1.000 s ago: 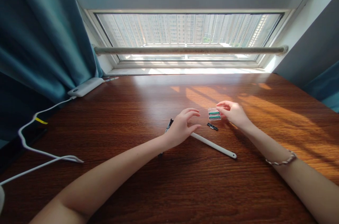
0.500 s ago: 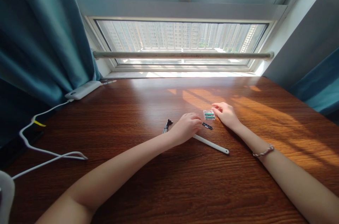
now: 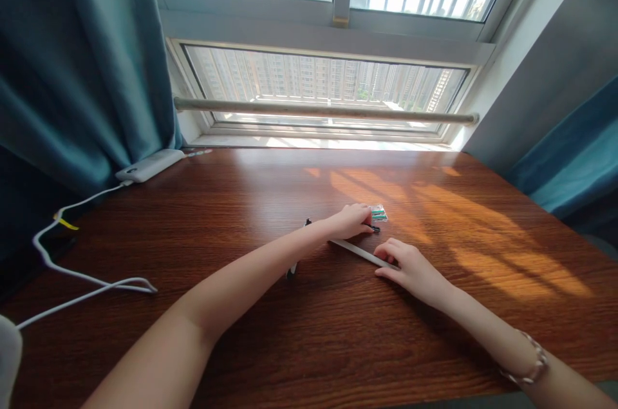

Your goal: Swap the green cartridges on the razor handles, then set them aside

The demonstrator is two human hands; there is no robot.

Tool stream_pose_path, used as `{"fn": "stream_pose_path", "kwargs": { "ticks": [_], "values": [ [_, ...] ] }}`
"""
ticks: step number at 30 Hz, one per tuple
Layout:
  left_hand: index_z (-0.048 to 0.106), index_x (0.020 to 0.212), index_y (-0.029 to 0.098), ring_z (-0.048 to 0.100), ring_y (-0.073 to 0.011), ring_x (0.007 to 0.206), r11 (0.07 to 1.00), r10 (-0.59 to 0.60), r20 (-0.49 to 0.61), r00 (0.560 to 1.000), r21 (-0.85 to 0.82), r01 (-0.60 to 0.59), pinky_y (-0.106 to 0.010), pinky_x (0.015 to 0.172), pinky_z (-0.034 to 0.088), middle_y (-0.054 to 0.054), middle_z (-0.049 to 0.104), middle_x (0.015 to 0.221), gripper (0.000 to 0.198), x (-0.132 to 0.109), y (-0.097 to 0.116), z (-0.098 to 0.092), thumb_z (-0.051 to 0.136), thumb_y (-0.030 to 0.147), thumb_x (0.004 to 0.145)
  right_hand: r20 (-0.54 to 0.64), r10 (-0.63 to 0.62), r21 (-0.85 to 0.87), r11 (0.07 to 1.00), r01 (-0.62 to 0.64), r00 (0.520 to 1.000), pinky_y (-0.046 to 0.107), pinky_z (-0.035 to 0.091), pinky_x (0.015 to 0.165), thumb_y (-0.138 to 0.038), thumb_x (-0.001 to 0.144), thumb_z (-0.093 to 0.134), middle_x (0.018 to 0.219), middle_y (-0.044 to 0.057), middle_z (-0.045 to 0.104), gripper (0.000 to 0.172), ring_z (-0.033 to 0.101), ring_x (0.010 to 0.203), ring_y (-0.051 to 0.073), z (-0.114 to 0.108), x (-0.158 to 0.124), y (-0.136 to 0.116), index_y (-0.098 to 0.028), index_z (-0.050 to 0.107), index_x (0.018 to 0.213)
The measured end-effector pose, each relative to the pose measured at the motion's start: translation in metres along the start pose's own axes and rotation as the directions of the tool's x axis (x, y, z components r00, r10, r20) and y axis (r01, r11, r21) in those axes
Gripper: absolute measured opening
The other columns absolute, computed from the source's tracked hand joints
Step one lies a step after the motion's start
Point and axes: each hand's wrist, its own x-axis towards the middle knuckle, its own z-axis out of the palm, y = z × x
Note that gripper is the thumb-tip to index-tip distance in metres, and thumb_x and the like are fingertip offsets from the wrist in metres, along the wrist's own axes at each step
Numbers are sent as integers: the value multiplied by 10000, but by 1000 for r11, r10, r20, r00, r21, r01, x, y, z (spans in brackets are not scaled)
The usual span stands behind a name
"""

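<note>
My left hand (image 3: pixel 350 221) reaches across the middle of the table, fingers curled at one end of a small black piece (image 3: pixel 376 228), partly covered by them. Just behind it lies a small clear case (image 3: pixel 379 213) with green strips, one side hidden by my left fingers. A thin white stick (image 3: pixel 357 250) rests at a slant on the table. Thumb and fingers of my right hand (image 3: pixel 405 267) close around its near end. Beneath my left forearm a dark, slim tool (image 3: pixel 291 270) shows only its two ends.
The brown wooden table (image 3: pixel 232 344) meets a window with a horizontal rail (image 3: pixel 318 111). On the left, a white power bank (image 3: pixel 150 165) with a white cable (image 3: pixel 87 275) lies beside a blue curtain (image 3: pixel 96 61). A rounded white object pokes in at the left edge.
My right hand has left the clear case, moved toward me and taken the white stick's near end. My left hand has shifted slightly rightward onto the black piece. The view has tilted.
</note>
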Motion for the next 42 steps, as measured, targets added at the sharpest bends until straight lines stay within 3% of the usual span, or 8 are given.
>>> {"fn": "stream_pose_path", "kwargs": {
  "ticks": [8, 12, 18, 22, 28, 34, 38, 42],
  "values": [
    [501, 883, 96, 495, -79, 582, 938, -81, -108, 991, -344, 39, -211, 554, 405, -9, 534, 668, 251, -59, 14, -39, 435, 332, 827, -48, 165, 137, 978, -157, 985, 241, 222, 514, -52, 541, 498, 531, -38, 412, 148, 336, 542, 97, 1, 31, -5, -171, 412, 520],
    [522, 791, 103, 442, -53, 532, 673, -238, -94, 967, -733, 95, -193, 512, 350, 24, 494, 624, 231, -83, 8, -38, 594, 312, 724, 3, 241, 297, 926, -231, 971, 212, 198, 415, -198, 693, 447, 473, -76, 295, 55, 260, 422, 69, -1, 42, -12, -181, 448, 641],
    [546, 788, 116, 471, -84, 644, 751, -161, -96, 982, -658, 59, -217, 596, 391, -2, 513, 731, 229, -92, 3, -19, 648, 296, 689, 339, 216, 836, 378, -398, 916, 173, 58, 331, -449, 756, 507, 501, -99, 304, 291, 106, 359, 9, 14, 38, -25, -162, 480, 713],
    [588, 774, 117, 470, -97, 666, 899, -43, -97, 994, -439, -4, -216, 606, 391, -27, 526, 773, 190, -95, 6, -13, 639, 286, 703, 371, 181, 878, 252, -407, 911, 163, 48, 319, -417, 692, 628, 425, -120, 234, 349, 133, 341, 6, 25, 35, -22, -172, 400, 592],
    [602, 789, 117, 505, -113, 707, 917, 7, -64, 998, -398, -32, -219, 632, 408, -45, 554, 799, 165, -99, 7, -13, 608, 272, 734, 376, 155, 852, 330, -406, 914, 165, 65, 324, -427, 711, 609, 407, -120, 248, 384, 141, 338, 8, 31, 31, -22, -185, 343, 579],
    [577, 745, 103, 517, -109, 650, 854, -82, -37, 996, -517, 51, -219, 598, 417, -37, 573, 725, 160, -101, 7, -10, 583, 263, 748, 267, 215, 741, 577, -343, 939, 172, 120, 324, -459, 729, 573, 424, -108, 281, 334, 205, 336, 23, 36, 29, -26, -186, 404, 639],
    [595, 744, 123, 493, -103, 644, 957, -62, -86, 994, -288, 35, -220, 606, 408, -26, 565, 737, 137, -103, 11, -15, 569, 257, 759, 178, 257, 645, 699, -309, 950, 181, 153, 337, -418, 729, 583, 440, -95, 310, 279, 252, 352, 30, 35, 30, -25, -179, 451, 671],
    [613, 813, 160, 505, -136, 742, 999, 29, 59, 998, -34, -27, -227, 648, 404, -28, 562, 801, 158, -109, 18, -20, 626, 284, 716, 107, 287, 632, 719, -288, 952, 197, 150, 347, -426, 754, 544, 394, -92, 312, 271, 256, 337, 42, 32, 31, -23, -182, 469, 663]
  ]
}}
